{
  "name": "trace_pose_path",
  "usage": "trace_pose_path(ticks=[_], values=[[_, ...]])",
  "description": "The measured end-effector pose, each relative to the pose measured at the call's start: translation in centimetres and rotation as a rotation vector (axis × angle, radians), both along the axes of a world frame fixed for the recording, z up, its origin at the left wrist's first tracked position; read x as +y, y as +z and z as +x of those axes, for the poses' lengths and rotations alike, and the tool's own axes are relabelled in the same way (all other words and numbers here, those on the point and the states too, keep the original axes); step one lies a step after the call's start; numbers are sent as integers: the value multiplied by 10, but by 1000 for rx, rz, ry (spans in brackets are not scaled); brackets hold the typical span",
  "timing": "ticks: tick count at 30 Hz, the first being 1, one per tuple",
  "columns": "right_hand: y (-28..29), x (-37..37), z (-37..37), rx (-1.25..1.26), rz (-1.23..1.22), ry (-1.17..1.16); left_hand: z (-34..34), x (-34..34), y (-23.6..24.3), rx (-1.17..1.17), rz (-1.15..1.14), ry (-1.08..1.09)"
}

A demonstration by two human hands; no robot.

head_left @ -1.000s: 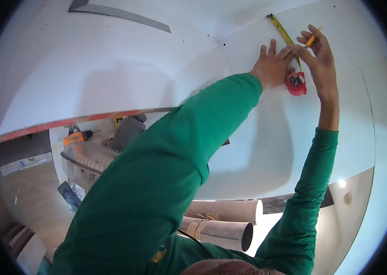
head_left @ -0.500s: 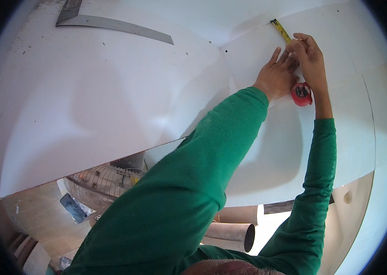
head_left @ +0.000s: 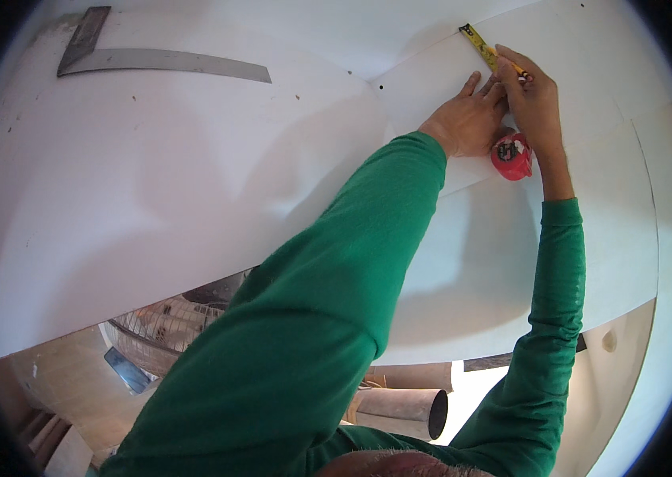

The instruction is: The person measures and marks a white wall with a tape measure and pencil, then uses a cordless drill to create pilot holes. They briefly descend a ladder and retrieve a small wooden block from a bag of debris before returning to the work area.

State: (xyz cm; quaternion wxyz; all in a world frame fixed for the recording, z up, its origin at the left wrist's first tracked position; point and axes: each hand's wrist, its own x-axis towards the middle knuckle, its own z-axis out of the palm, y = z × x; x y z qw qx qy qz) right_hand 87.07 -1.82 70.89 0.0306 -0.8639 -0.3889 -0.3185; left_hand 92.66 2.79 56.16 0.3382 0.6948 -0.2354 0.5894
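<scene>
Red tape measure at 2 o'clock, its yellow blade extended toward 11 o'clock across a white board. Left hand lies beside it, fingers spread; right hand pinches a yellow pencil at the blade. Outward: metal square, 10 o'clock; fan, 8 o'clock; tube, 5 o'clock.

Soft shadows on white panel — glare below — edges bowed, dark.

From head height, one wide fisheye looks down along close green sleeves to the left hand and right hand, farther off; distances near its rim are hard to judge.
</scene>
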Motion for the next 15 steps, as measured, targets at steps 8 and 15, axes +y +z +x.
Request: trace_pose_path(ticks=[8, 15], values=[[-8, 15, -1, -191, -385, -208, -2, 2, -2, 14, 84, 101], [-26, 22, 2, -534, -844, -430, 1, 0, -4, 121, 187, 30]])
